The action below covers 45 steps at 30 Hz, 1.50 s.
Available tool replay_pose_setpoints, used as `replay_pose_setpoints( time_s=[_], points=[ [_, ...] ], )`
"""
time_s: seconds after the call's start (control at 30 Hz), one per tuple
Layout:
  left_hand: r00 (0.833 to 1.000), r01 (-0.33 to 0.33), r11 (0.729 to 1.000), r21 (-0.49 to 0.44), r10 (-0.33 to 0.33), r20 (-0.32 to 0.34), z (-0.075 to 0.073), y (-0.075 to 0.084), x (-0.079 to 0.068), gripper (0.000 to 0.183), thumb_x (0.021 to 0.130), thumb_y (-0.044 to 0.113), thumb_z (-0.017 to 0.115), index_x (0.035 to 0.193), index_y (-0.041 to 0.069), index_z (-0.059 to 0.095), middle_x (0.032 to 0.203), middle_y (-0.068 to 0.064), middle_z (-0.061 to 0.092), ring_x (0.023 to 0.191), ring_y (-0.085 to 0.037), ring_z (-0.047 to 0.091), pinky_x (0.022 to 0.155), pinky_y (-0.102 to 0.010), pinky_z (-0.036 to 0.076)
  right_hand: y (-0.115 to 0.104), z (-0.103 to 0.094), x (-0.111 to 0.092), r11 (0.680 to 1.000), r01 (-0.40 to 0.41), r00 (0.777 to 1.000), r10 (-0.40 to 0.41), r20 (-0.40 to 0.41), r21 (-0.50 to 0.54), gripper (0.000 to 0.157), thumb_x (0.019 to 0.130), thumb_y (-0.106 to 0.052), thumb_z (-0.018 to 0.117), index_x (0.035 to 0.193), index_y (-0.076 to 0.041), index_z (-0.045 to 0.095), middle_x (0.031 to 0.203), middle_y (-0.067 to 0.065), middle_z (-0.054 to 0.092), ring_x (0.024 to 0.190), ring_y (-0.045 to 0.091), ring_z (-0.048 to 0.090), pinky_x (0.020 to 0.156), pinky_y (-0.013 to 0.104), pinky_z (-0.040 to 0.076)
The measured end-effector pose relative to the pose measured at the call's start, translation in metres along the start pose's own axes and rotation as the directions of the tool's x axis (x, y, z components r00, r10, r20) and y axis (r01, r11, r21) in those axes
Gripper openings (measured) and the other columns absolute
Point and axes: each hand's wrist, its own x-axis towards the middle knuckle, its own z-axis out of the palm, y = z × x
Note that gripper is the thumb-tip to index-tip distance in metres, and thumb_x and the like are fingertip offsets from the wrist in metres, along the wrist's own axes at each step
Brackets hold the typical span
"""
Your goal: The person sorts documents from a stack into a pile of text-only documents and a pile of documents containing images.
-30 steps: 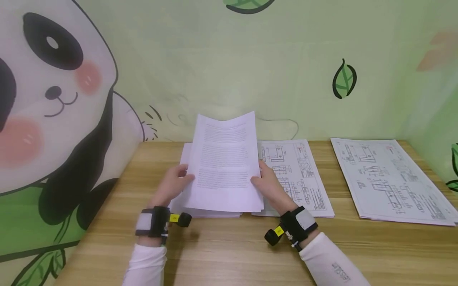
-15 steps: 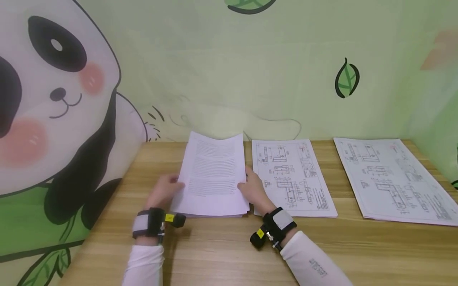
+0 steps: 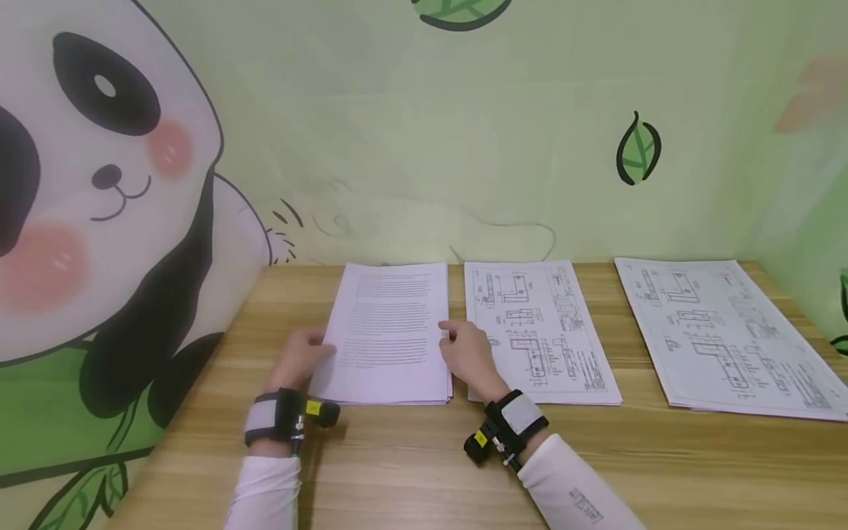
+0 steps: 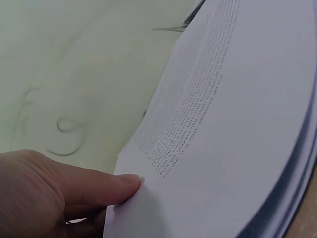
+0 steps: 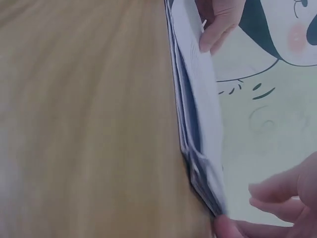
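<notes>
Nearest, white sleeves [image 3: 576,486] are coming in at about seven and four o'clock of the printed text stack [image 3: 383,331], and black wrist straps [image 3: 274,417] carrying small cameras [image 3: 322,413] are sitting just ahead of them. The text stack is lying on the wood-grain counter [image 3: 397,471], its layered edges showing small gaps in the wrist views. Between eight and nine o'clock of it, the left grip [image 3: 301,359] is pinching the paper's side edge, the thumb [image 4: 126,186] pressing flat on the top sheet while the other fingers are curling behind it. Between three and four o'clock, the right grip [image 3: 469,357] is standing parted rather than clasping: one digit [image 5: 227,227] is touching the stack's corner, and the remaining fingers [image 5: 277,188] are spreading apart from it. Further out at three o'clock, a stack of technical drawings [image 3: 543,331] is lying just beside, and a second drawing stack [image 3: 729,338] is resting well apart. Farthest back, a panda picture [image 3: 132,184] is filling ten o'clock and a painted leaf [image 3: 639,149] is showing at two o'clock.
</notes>
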Motion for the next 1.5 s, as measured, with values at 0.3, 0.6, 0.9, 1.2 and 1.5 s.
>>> replay_pose_setpoints(
  time_s=[0.3, 0.6, 0.9, 1.2, 1.5],
  points=[
    [0.997, 0.04, 0.997, 0.064, -0.035, -0.068, 0.001, -0.001, 0.001, 0.049, 0.093, 0.026, 0.052, 0.135, 0.001, 0.046, 0.136, -0.025, 0.048, 0.12, -0.041, 0.046, 0.099, -0.058, 0.039, -0.001, -0.019, -0.005, 0.998, -0.035, 0.99, 0.029, 0.135, 0.046, 0.036, 0.091, -0.022, 0.054, 0.124, -0.012, 0.06, 0.127, 0.017, 0.059, 0.098, 0.024, 0.059, 0.072, 0.031, 0.05],
    [0.995, 0.068, 0.998, 0.017, -0.067, -0.068, -0.002, 0.014, -0.006, 0.056, 0.094, 0.041, 0.047, 0.139, 0.007, 0.042, 0.142, -0.021, 0.043, 0.127, -0.04, 0.042, 0.103, -0.059, 0.036, 0.004, -0.067, -0.005, 0.993, -0.003, 0.997, -0.006, 0.078, 0.116, 0.038, 0.092, -0.025, 0.053, 0.125, -0.009, 0.059, 0.122, 0.016, 0.062, 0.104, 0.028, 0.062, 0.086, 0.042, 0.052],
    [0.999, 0.006, 0.999, -0.038, -0.007, -0.033, 0.005, 0.032, -0.011, 0.059, 0.091, 0.044, 0.053, 0.14, 0.014, 0.043, 0.138, -0.015, 0.049, 0.116, -0.032, 0.053, 0.099, -0.051, 0.043, 0.039, -0.134, -0.001, 0.997, -0.015, 0.999, 0.012, 0.05, 0.071, 0.045, 0.096, -0.028, 0.046, 0.135, -0.007, 0.048, 0.131, 0.022, 0.054, 0.111, 0.038, 0.057, 0.093, 0.048, 0.049],
    [0.982, -0.182, 0.974, 0.136, 0.186, -0.017, 0.035, 0.045, -0.008, 0.049, 0.091, 0.038, 0.052, 0.135, 0.014, 0.05, 0.127, -0.016, 0.056, 0.109, -0.032, 0.053, 0.086, -0.045, 0.047, 0.1, -0.204, -0.011, 0.999, 0.015, 0.998, -0.018, -0.064, -0.05, 0.061, 0.095, -0.043, 0.042, 0.142, -0.003, 0.037, 0.137, 0.031, 0.044, 0.123, 0.047, 0.042, 0.096, 0.061, 0.039],
    [0.947, -0.311, 0.917, 0.249, 0.322, -0.006, 0.064, 0.068, -0.015, 0.046, 0.091, 0.035, 0.053, 0.131, 0.013, 0.054, 0.118, -0.015, 0.063, 0.1, -0.029, 0.06, 0.077, -0.041, 0.049, 0.149, -0.266, -0.025, 0.98, -0.06, 0.993, 0.04, -0.109, -0.188, 0.08, 0.091, -0.053, 0.044, 0.147, -0.001, 0.02, 0.14, 0.041, 0.031, 0.126, 0.057, 0.028, 0.094, 0.07, 0.031]
  ],
)
